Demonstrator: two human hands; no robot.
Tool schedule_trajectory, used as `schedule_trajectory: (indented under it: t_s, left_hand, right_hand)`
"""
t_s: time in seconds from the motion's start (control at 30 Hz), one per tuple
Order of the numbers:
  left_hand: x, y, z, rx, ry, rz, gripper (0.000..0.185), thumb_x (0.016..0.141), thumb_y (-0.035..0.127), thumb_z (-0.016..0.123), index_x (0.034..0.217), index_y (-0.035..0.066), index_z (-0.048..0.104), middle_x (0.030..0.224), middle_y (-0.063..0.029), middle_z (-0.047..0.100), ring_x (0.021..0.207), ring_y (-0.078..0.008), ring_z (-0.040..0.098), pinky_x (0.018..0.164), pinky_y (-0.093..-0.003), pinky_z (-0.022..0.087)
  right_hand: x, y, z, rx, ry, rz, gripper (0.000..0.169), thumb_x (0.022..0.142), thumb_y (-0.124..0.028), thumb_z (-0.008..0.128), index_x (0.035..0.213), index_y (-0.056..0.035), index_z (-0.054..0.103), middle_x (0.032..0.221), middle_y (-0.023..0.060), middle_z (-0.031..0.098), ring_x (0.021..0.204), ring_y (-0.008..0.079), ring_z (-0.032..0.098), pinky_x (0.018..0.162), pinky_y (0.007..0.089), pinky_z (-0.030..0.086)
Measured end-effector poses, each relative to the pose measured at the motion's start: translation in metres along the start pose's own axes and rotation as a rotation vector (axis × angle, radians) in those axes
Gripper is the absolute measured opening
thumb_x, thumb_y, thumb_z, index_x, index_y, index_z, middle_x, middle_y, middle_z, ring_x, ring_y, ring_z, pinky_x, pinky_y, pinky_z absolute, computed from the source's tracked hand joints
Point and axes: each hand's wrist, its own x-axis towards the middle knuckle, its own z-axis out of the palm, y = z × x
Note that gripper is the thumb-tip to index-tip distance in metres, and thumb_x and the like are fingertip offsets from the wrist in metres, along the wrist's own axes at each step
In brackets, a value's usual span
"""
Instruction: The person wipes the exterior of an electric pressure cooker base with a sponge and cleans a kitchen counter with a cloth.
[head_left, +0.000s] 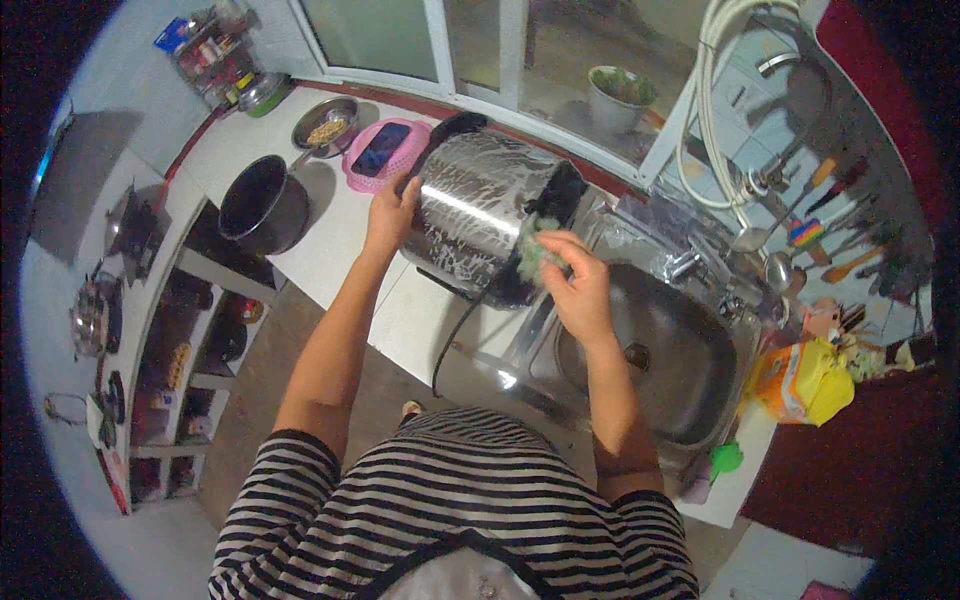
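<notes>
A cylindrical stainless-steel electric cooker (480, 195) with black ends lies on its side on the white counter, its metal streaked with suds. My left hand (392, 214) grips its left end at the rim, thumb on the steel and fingers partly hidden. In my right hand (581, 289) is a pale green scrubbing cloth (541, 251), pressed against the right end of the cooker near the black trim. A black power cord (450, 345) hangs from the cooker over the counter's front edge.
Right of the cooker is a steel sink (652, 352) with a faucet (694, 262). On the left stand a black pot (266, 206), a pink basket (412, 135) with a phone (381, 150) on it, and a steel bowl (307, 135). A yellow-orange bag (802, 379) sits beyond the sink.
</notes>
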Motion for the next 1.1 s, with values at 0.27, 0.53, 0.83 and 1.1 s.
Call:
schedule_trajectory:
  t_s: [0.27,0.53,0.83,1.1]
  left_hand:
    - [0.007,-0.017,0.004,0.062,0.020,0.006,0.039,0.087,0.030,0.054,0.111,-0.001,0.056,0.099,-0.0202,0.062,0.093,-0.0280,0.060,0.082,-0.0326,0.044]
    - [0.003,-0.012,0.001,0.053,0.030,-0.020,0.041,0.090,0.028,0.051,0.114,-0.005,0.053,0.102,-0.0140,0.061,0.092,-0.0171,0.055,0.082,-0.0278,0.041]
    - [-0.002,-0.013,0.000,-0.036,0.056,-0.014,0.039,0.091,0.028,0.051,0.112,-0.005,0.055,0.091,-0.0056,0.060,0.079,-0.0108,0.051,0.071,-0.0226,0.041]
    - [0.004,-0.021,0.003,0.098,0.068,-0.018,0.039,0.090,0.031,0.051,0.110,-0.002,0.056,0.070,-0.0002,0.053,0.062,-0.0082,0.046,0.056,-0.0243,0.040]
  right_hand:
    - [-0.079,0.066,-0.019,0.718,0.458,0.752,0.029,0.082,-0.003,0.047,0.110,0.0018,0.053,0.096,0.0043,0.059,0.089,0.0125,0.056,0.078,0.0242,0.044]
    - [-0.086,0.099,-0.033,0.823,0.606,0.842,0.037,0.078,-0.004,0.050,0.115,-0.0050,0.054,0.104,0.0054,0.057,0.092,0.0138,0.054,0.077,0.0265,0.043]
    - [-0.022,0.136,0.027,0.128,0.446,0.298,0.062,0.070,0.010,0.048,0.129,-0.0065,0.039,0.129,0.0162,0.042,0.124,0.0311,0.037,0.104,0.0374,0.028]
    - [-0.084,0.141,-0.006,0.659,0.583,0.642,0.024,0.084,-0.006,0.058,0.107,-0.0031,0.057,0.086,-0.0022,0.058,0.075,0.0044,0.052,0.065,0.0193,0.041]
